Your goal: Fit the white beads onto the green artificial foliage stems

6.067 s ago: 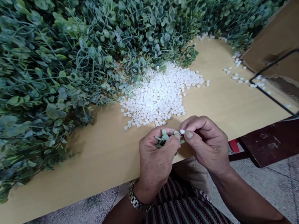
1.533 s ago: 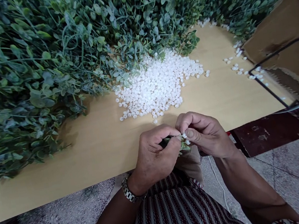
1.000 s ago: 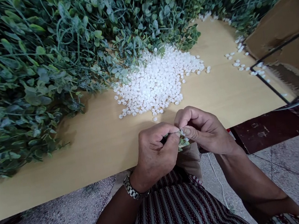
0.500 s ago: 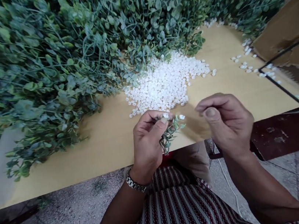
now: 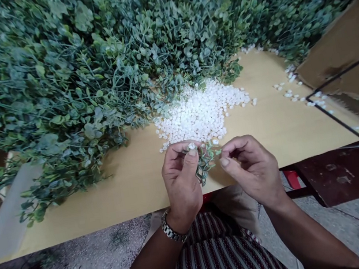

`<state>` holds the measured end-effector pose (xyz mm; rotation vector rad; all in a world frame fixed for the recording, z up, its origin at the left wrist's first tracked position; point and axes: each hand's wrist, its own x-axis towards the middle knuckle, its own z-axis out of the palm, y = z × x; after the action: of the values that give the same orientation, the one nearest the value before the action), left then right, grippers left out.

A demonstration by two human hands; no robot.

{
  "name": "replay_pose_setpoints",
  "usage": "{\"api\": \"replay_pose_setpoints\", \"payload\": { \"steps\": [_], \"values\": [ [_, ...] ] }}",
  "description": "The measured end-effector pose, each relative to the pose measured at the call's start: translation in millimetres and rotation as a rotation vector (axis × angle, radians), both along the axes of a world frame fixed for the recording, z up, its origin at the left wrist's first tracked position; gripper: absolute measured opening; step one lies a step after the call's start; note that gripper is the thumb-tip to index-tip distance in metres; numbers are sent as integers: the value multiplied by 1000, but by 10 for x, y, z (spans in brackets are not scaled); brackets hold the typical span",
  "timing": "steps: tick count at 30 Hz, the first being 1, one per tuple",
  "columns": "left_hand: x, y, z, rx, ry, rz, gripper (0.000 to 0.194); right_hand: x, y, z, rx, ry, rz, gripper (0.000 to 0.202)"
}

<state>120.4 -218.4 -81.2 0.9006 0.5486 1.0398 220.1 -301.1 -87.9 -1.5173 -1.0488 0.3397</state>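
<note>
Green, probably light and bendy, the sprig (image 5: 206,159) hangs pinched in my left hand (image 5: 184,182) above the surface (image 5: 131,172), best held gently mid-length, while my right hand (image 5: 255,169) curls just beside it, fingertips slightly parted.

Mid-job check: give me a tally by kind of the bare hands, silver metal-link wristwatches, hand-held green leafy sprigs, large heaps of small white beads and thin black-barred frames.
Bare hands, left and right: 2
Silver wristwatch: 1
Held green leafy sprig: 1
Large white bead heap: 1
Black-barred frame: 1
Total: 6
</note>
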Motion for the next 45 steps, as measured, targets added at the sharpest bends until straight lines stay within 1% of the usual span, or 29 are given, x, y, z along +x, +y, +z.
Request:
{"api": "replay_pose_setpoints", "payload": {
  "steps": [4, 8, 10, 12, 14, 15, 17, 20, 22, 24, 26, 28, 31, 33, 35, 36, 37, 39, 40, 43, 45],
  "values": [
    [24, -45, -44, 135, 49, 40, 5, -39, 35, -11, -6, 55, 36, 15],
    [22, -76, -85, 253, 82, 66, 7, -58, 71, -8, -13, 89, 42, 7],
    [-3, -65, -95, 312, 146, 99, 14, -57, 74, -21, 2, 82, 31, 7],
    [-43, -37, -99, 461, 248, 147, 25, -55, 70, -45, 53, 38, 13, 9],
    [-95, -2, -98, 659, 338, 164, 29, -55, 70, -70, 110, -19, 8, 9],
    [-125, 15, -95, 739, 373, 147, 28, -56, 72, -80, 138, -46, 9, 10],
    [-190, 45, -80, 829, 432, 77, 24, -58, 80, -93, 183, -95, 25, 14],
    [-289, 78, -43, 966, 527, -35, 24, -61, 91, -103, 249, -132, 97, 22],
    [-345, 90, -25, 1071, 567, -82, 26, -70, 95, -109, 261, -97, 169, 23],
    [-389, 91, -25, 1118, 582, -122, 26, -92, 98, -113, 252, -22, 237, 20],
    [-420, 80, -40, 1095, 571, -120, 24, -125, 100, -108, 250, 48, 285, 17],
    [-441, 65, -60, 1051, 533, -75, 23, -151, 102, -89, 264, 80, 290, 17],
    [-455, 55, -76, 971, 483, -20, 22, -113, 112, -35, 229, 28, 303, 20],
    [-457, 63, -77, 881, 465, -22, 19, -13, 136, 8, 173, -88, 297, 22],
    [-460, 78, -79, 784, 471, -45, 14, 119, 182, 42, 87, -264, 213, 22],
    [-462, 85, -82, 741, 483, -66, 12, 182, 213, 50, 15, -363, 156, 19],
    [-464, 91, -85, 704, 497, -88, 10, 234, 246, 53, -66, -461, 137, 17],
    [-467, 96, -92, 616, 516, -128, 7, 295, 310, 38, -208, -649, 131, 13],
    [-467, 97, -94, 565, 516, -145, 6, 303, 335, 24, -251, -732, 135, 13],
    [-458, 91, -89, 434, 476, -167, 7, 280, 364, -30, -284, -922, 94, 15],
    [-449, 87, -83, 382, 450, -143, 11, 261, 347, -62, -268, -1008, 75, 15]
  ]
}}
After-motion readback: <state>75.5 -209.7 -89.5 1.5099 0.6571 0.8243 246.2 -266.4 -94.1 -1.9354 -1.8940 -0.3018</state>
